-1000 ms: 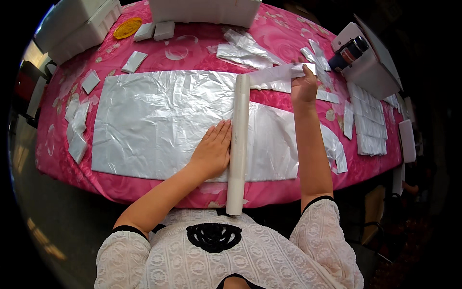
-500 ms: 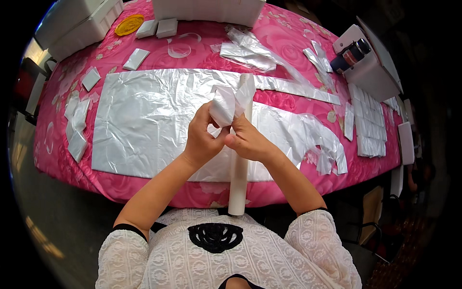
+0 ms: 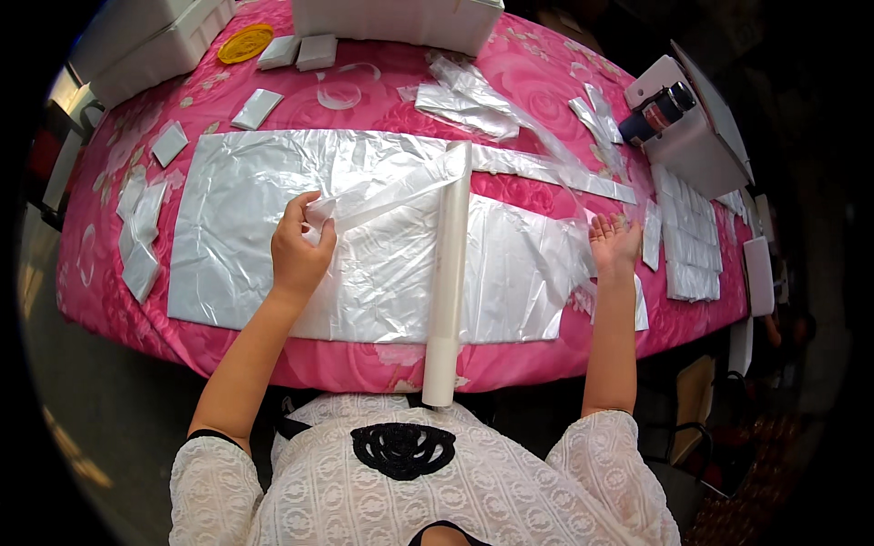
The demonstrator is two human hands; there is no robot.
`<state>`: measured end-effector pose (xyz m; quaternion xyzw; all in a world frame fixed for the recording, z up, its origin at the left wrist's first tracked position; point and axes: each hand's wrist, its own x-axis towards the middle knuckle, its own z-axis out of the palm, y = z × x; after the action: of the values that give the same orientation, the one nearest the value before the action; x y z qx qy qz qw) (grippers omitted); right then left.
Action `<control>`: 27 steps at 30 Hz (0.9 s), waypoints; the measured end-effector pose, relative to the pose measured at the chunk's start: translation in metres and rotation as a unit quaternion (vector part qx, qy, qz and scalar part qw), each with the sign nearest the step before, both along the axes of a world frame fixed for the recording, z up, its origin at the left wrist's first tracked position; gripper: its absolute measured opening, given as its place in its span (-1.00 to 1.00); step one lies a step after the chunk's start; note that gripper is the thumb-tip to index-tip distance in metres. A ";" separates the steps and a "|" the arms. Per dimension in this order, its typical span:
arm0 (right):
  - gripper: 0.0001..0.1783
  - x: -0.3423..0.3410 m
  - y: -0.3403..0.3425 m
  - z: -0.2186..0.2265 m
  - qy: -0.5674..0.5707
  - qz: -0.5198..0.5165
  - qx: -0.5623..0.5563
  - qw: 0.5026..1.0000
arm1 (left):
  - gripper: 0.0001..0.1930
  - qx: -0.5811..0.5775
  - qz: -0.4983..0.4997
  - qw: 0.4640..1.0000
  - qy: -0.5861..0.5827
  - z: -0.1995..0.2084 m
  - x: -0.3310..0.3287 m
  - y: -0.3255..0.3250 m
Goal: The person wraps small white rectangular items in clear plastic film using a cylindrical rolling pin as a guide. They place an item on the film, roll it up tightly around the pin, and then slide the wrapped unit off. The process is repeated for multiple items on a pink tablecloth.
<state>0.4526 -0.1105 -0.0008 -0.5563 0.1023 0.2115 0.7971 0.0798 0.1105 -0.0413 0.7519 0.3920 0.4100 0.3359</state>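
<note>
Long white roll of thin plastic film (image 3: 448,282), lying lengthwise between the two hands on silvery plastic sheeting (image 3: 237,237) spread over a pink rose-patterned tablecloth (image 3: 537,82), near end overhanging the table edge. Left hand (image 3: 299,247): fingers curled shut, pinching a bunched clear strip of film (image 3: 391,193) that runs from the fingertips up to the roll's far end. Right hand (image 3: 614,244): palm up, fingers spread open, clear film draped at the fingertips. Beyond the right fingers: white box carrying a dark cylindrical bottle (image 3: 657,111); stacked small white packets (image 3: 692,264) just beside them
</note>
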 end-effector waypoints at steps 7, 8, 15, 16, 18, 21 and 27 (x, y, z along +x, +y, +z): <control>-0.48 -0.146 0.005 -0.016 -0.474 0.387 -0.191 0.767 | -0.47 -0.069 0.079 0.993 -0.057 -0.007 -0.031 0.011; -0.46 -0.160 0.009 -0.007 -0.557 0.412 -0.207 0.691 | -0.46 -0.090 0.071 0.990 -0.080 -0.009 -0.036 0.013; -0.44 -0.194 0.038 0.008 -0.674 0.448 -0.188 0.557 | -0.57 -0.247 0.036 0.933 -0.258 -0.001 -0.049 0.009; -0.46 -0.197 0.045 0.012 -0.678 0.445 -0.179 0.558 | -0.61 -0.264 0.030 0.921 -0.286 0.006 -0.048 0.005; -0.48 -0.207 0.058 0.019 -0.674 0.447 -0.156 0.567 | -0.66 -0.262 0.000 0.920 -0.290 0.016 -0.046 -0.006; -0.52 -0.232 0.078 0.025 -0.661 0.458 -0.102 0.586 | -0.68 -0.159 -0.071 0.961 -0.217 0.026 -0.044 -0.032; -0.55 -0.268 0.095 0.028 -0.622 0.466 -0.040 0.628 | -0.70 -0.058 -0.093 0.985 -0.131 0.034 -0.046 -0.055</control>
<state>0.1845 -0.0157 0.0275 -0.5607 -0.6818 0.1541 0.4438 0.0338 0.0559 -0.0068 0.7043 0.2960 0.4481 0.4643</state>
